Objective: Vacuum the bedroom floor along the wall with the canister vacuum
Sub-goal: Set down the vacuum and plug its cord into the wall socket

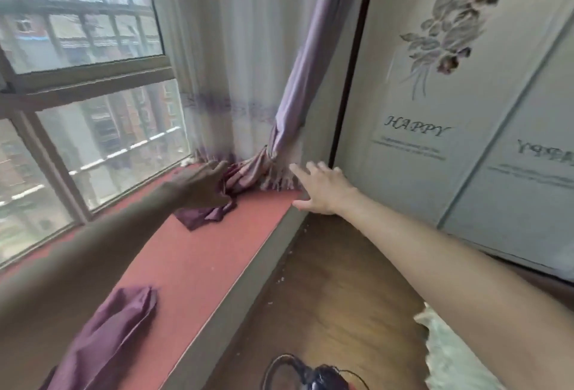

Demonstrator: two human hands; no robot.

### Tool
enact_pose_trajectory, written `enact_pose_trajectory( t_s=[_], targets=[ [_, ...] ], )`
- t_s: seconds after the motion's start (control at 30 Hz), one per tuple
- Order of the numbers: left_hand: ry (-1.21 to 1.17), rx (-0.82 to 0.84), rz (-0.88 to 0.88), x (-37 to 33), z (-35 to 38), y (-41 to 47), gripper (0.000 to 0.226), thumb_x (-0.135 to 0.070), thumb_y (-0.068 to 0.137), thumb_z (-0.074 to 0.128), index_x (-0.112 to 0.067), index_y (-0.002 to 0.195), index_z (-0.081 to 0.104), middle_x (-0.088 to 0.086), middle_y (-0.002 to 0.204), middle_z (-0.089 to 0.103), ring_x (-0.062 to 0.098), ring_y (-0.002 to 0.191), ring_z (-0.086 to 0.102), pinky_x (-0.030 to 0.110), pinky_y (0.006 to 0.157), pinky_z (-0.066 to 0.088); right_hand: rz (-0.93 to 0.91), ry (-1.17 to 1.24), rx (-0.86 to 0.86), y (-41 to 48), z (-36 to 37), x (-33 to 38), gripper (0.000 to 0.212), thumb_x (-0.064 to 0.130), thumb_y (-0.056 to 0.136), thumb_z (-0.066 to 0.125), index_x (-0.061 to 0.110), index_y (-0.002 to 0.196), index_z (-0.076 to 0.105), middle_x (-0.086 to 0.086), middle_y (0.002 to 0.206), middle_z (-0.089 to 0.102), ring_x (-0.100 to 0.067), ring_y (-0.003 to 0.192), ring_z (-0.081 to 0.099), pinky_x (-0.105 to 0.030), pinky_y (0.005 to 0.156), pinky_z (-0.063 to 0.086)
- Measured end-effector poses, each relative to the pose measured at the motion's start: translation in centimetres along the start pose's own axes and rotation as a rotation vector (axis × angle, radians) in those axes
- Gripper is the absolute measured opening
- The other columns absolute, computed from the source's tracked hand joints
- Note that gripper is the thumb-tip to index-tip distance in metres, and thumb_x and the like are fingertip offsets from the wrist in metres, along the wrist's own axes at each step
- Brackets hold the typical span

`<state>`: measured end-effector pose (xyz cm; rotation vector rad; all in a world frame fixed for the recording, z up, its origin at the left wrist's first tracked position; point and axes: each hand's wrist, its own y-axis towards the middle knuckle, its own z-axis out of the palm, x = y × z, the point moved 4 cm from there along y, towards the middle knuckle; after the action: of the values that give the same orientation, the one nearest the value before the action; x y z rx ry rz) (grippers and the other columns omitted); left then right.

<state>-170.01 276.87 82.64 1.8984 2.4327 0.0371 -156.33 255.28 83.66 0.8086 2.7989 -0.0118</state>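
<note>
Both my arms stretch toward the far corner of a red window sill [192, 265]. My left hand [202, 186] hovers with fingers apart over a bunched purple curtain end [245, 176] lying on the sill. My right hand [323, 189] is open, its fingers spread at the sill's corner beside the curtain fringe. Neither hand holds anything. A dark part of the canister vacuum [313, 374] with a black hose loop shows at the bottom edge, standing on the wooden floor [335, 290]. White crumbs lie on the floor along the sill's base.
The white and purple curtain [248, 63] hangs in the corner against the window [80, 85]. A wardrobe door [450, 110] with a flower print and "HAPPY" lettering stands on the right. Another purple cloth [105, 340] lies on the near sill. Light bedding [447, 355] shows at bottom right.
</note>
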Motion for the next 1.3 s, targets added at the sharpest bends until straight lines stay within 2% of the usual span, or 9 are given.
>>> enact_pose_trajectory(
  t_s=[0.07, 0.13, 0.23, 0.33, 0.5, 0.67, 0.83, 1.03, 1.3],
  targets=[
    [-0.023, -0.003, 0.094, -3.6, 1.6, 2.8, 0.096, -0.054, 0.079, 0.066, -0.005, 0.152, 0.027, 0.02, 0.141, 0.047, 0.038, 0.128, 0.05, 0.038, 0.103, 0.044, 0.084, -0.006, 0.043, -2.7, 2.2, -3.1, 0.086, 0.061, 0.088, 0.055, 0.022, 0.154, 0.016, -0.015, 0.144, 0.04, -0.035, 0.131, 0.042, -0.051, 0.099, 0.042],
    [-0.034, 0.02, 0.175, -7.5, 3.2, 5.1, 0.096, -0.056, 0.08, 0.063, -0.003, 0.151, 0.026, 0.022, 0.146, 0.043, 0.038, 0.135, 0.043, 0.04, 0.107, 0.041, 0.183, 0.002, 0.088, -5.6, 4.2, -6.3, 0.084, 0.06, 0.088, 0.055, 0.023, 0.154, 0.018, -0.015, 0.144, 0.041, -0.035, 0.13, 0.043, -0.05, 0.097, 0.043],
    [-0.053, 0.072, 0.253, -13.1, 5.7, 8.0, 0.083, -0.046, 0.084, 0.067, -0.007, 0.147, 0.031, 0.017, 0.137, 0.048, 0.037, 0.121, 0.055, 0.041, 0.094, 0.048, 0.323, 0.035, 0.159, -10.0, 7.4, -10.4, 0.083, 0.06, 0.088, 0.056, 0.024, 0.153, 0.019, -0.014, 0.141, 0.043, -0.034, 0.129, 0.045, -0.05, 0.097, 0.045],
    [-0.044, 0.143, 0.355, -18.3, 8.7, 9.9, 0.083, -0.046, 0.084, 0.066, -0.012, 0.148, 0.026, 0.016, 0.136, 0.047, 0.037, 0.117, 0.057, 0.048, 0.089, 0.052, 0.444, 0.079, 0.244, -14.5, 11.0, -13.4, 0.083, 0.06, 0.087, 0.057, 0.024, 0.152, 0.02, -0.013, 0.142, 0.043, -0.034, 0.131, 0.043, -0.051, 0.1, 0.042],
    [-0.03, 0.213, 0.396, -24.9, 13.3, 11.2, 0.082, -0.045, 0.088, 0.062, -0.013, 0.152, 0.021, 0.015, 0.14, 0.045, 0.035, 0.119, 0.056, 0.043, 0.089, 0.052, 0.566, 0.146, 0.367, -20.1, 16.7, -17.0, 0.079, 0.059, 0.089, 0.055, 0.023, 0.151, 0.02, -0.014, 0.142, 0.042, -0.035, 0.128, 0.044, -0.048, 0.096, 0.042],
    [-0.046, 0.324, 0.376, -28.1, 18.2, 11.9, 0.079, -0.047, 0.089, 0.059, -0.016, 0.151, 0.021, 0.012, 0.134, 0.046, 0.033, 0.116, 0.055, 0.044, 0.089, 0.051, 0.623, 0.29, 0.451, -23.3, 23.1, -19.1, 0.072, 0.056, 0.09, 0.055, 0.023, 0.145, 0.024, -0.013, 0.138, 0.044, -0.034, 0.124, 0.045, -0.047, 0.089, 0.045],
    [-0.039, 0.43, 0.355, -30.6, 24.4, 11.5, 0.076, -0.046, 0.09, 0.06, -0.016, 0.15, 0.022, 0.011, 0.132, 0.048, 0.032, 0.114, 0.057, 0.041, 0.084, 0.051, 0.625, 0.389, 0.532, -25.6, 30.2, -19.4, 0.069, 0.056, 0.091, 0.053, 0.022, 0.144, 0.024, -0.014, 0.135, 0.045, -0.034, 0.122, 0.046, -0.043, 0.085, 0.045],
    [-0.02, 0.641, 0.371, -32.7, 33.9, 9.1, 0.078, -0.046, 0.091, 0.056, -0.017, 0.152, 0.017, 0.012, 0.141, 0.042, 0.032, 0.12, 0.054, 0.046, 0.093, 0.05, 0.643, 0.529, 0.67, -28.7, 38.3, -16.6, 0.074, 0.055, 0.092, 0.054, 0.022, 0.149, 0.02, -0.015, 0.141, 0.042, -0.033, 0.125, 0.044, -0.044, 0.093, 0.044],
    [0.005, 0.837, 0.415, -33.2, 47.1, 7.2, 0.071, -0.042, 0.093, 0.054, -0.015, 0.149, 0.021, 0.011, 0.138, 0.045, 0.033, 0.121, 0.051, 0.045, 0.095, 0.048, 0.787, 0.7, 0.814, -32.3, 50.7, -9.5, 0.076, 0.055, 0.093, 0.053, 0.02, 0.151, 0.019, -0.014, 0.145, 0.041, -0.035, 0.13, 0.042, -0.044, 0.098, 0.042]
  ],
)
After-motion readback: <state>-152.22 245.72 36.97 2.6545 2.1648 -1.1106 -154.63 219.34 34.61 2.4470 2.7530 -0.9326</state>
